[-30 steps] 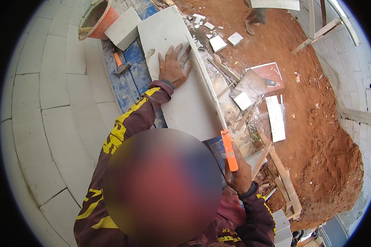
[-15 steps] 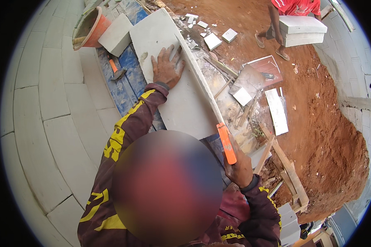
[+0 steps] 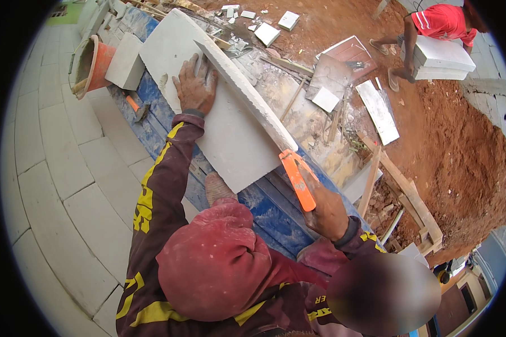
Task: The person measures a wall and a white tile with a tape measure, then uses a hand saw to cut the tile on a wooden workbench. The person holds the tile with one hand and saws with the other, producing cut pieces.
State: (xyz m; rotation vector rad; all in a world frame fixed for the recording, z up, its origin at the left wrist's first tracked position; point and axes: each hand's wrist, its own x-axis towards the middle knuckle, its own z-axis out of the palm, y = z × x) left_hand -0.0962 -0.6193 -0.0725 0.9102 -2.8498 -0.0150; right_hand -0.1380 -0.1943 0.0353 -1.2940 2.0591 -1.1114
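My left hand (image 3: 195, 87) lies with fingers spread on a long pale block (image 3: 230, 146), which rests on a dusty blue ridged platform (image 3: 275, 208). My right hand (image 3: 323, 210) grips the orange handle of a saw (image 3: 295, 174) at the block's near right end; the blade runs along a cut near the long edge and is mostly hidden. A tool with an orange handle and metal head (image 3: 134, 104) lies left of the block, beside a smaller pale block (image 3: 123, 62). My bent leg in red cloth is below the long block.
An orange bucket (image 3: 101, 62) sits at upper left above a pale block wall (image 3: 56, 168). At right are red soil (image 3: 455, 168), broken block pieces (image 3: 267, 35), boards and a timber frame (image 3: 405, 191). A co-worker in a red top (image 3: 438, 22) carries pale blocks (image 3: 438, 56).
The co-worker, barely visible earlier, has come into view and moved rightward. My view has shifted, showing more blue platform and my leg. My hands keep their grips, the block appearing higher and further left.
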